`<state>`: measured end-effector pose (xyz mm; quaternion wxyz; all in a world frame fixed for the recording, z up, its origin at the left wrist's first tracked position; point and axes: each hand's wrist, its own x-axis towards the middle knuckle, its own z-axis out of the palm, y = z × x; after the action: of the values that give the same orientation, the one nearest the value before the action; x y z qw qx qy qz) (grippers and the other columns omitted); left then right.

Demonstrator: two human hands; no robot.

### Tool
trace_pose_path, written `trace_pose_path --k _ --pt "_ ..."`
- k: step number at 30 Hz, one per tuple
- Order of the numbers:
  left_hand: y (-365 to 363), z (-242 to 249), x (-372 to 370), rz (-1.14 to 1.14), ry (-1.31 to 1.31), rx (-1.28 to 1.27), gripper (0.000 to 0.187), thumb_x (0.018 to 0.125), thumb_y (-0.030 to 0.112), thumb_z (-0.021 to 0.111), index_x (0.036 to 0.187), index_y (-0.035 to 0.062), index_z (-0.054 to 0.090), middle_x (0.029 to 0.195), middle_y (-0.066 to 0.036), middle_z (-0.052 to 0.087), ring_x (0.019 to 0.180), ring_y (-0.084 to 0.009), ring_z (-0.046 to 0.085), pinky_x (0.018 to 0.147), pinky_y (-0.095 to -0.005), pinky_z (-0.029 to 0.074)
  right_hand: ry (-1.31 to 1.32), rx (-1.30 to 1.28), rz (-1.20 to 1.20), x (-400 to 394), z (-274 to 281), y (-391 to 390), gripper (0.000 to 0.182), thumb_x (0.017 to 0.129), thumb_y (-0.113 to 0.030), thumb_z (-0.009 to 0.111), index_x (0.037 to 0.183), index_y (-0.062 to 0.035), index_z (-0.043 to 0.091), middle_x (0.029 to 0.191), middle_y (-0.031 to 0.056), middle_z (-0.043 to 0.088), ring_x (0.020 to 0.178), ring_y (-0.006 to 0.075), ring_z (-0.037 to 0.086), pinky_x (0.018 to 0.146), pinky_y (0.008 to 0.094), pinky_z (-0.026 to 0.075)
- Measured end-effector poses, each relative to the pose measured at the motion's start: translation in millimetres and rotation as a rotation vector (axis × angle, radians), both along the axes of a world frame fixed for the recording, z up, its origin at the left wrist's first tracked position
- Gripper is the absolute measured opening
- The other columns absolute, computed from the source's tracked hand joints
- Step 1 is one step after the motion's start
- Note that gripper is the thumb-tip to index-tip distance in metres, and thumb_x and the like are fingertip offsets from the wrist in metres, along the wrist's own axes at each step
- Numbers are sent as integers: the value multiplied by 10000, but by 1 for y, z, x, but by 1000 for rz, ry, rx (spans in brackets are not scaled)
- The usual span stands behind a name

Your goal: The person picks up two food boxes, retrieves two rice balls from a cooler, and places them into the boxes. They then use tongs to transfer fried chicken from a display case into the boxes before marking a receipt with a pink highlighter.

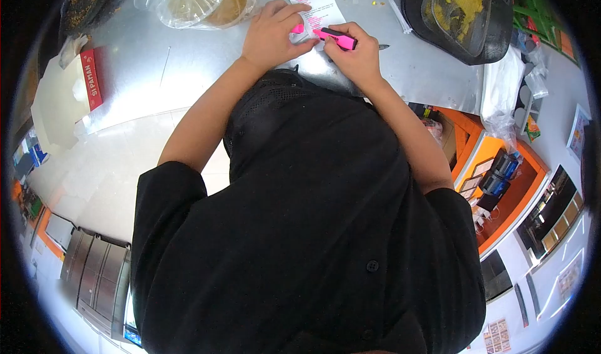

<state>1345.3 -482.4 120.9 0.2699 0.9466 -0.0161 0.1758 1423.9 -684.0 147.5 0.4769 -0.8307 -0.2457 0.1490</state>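
A long white paper slip (324, 6) with printed lines and pink marks lies on the metal table (206, 72). My right hand (355, 55) is closed around a pink and black highlighter (341, 39), whose tip points at the lower part of the slip. A pink cap (298, 29) shows between the thumb and fingers of my left hand (273, 33), which rests over the slip's lower left edge. The bottom of the slip is partly hidden by my hands.
A clear plastic bag (203, 3) with yellowish contents lies behind my left hand. At the back right is a black tray (457, 16) with yellow residue. A red and white box (91, 78) sits at the left edge, and an orange shelf (523, 191) stands at the right.
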Motion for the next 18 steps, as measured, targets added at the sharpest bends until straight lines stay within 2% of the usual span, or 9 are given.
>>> trace_pose_path --k 7,10,15,18 --pt "1 1 0 -10 -10 -4 372 751 378 862 811 87 637 1350 41 669 1211 -304 559 982 -459 494 43 4 -115 4 -1 -4 277 807 -143 791 1025 14 724 787 107 750 709 131 712 662 291 557" --pt "1 2 0 -10 -8 -2 381 750 381 865 805 86 631 1350 38 669 1207 -304 560 981 -458 494 45 43 -107 3 -1 -6 261 803 -140 794 1004 12 726 806 113 759 714 131 715 670 289 561" --pt "0 2 0 -8 -3 -19 379 749 376 867 800 87 627 1349 42 668 1202 -301 563 979 -455 496 -2 0 34 -1 -3 -10 256 798 -146 796 997 -1 727 844 128 773 753 151 743 710 295 575" --pt "0 1 0 -3 -15 -8 383 748 380 867 802 85 629 1349 43 667 1193 -299 565 974 -452 496 10 4 11 -1 -3 -9 265 796 -155 795 1003 -4 725 849 129 773 764 170 754 720 301 580"
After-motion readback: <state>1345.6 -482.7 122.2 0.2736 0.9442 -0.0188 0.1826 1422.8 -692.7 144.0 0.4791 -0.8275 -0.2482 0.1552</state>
